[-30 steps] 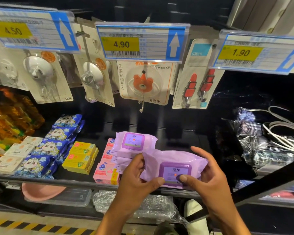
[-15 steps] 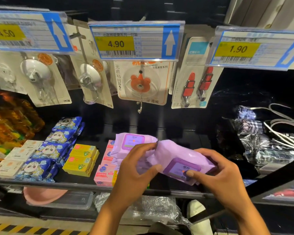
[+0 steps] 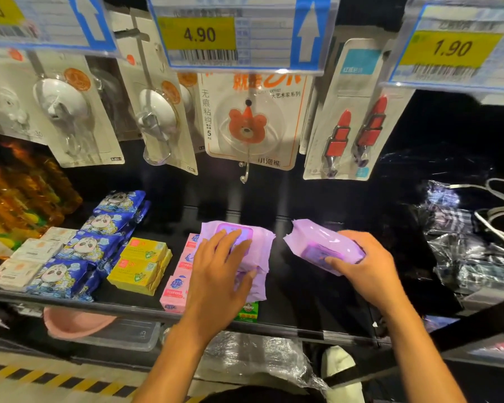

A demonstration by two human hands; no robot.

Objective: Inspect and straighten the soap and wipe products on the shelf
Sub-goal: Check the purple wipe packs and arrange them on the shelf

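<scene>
At the lower left of the frame, the blue foil wipe packs with cartoon faces (image 3: 79,248), the yellow cardboard soap boxes (image 3: 140,263) and the pink soap boxes (image 3: 175,292) lie in rows on the black metal shelf (image 3: 297,292). In the lower centre, the left hand (image 3: 218,271) rests on the stack of lilac plastic wipe packs (image 3: 262,242), fingers spread and nearly straight, gripping nothing. Just right of it, the right hand (image 3: 367,266) grips a single lilac wipe pack (image 3: 312,237), thumb on its lid label and fingers curled round its end. This pack is tilted over bare shelf, apart from the stack. The step looks like setting it back. It would go best levelled, label up, edges squared to the stack, while the left hand steadies the pile.
</scene>
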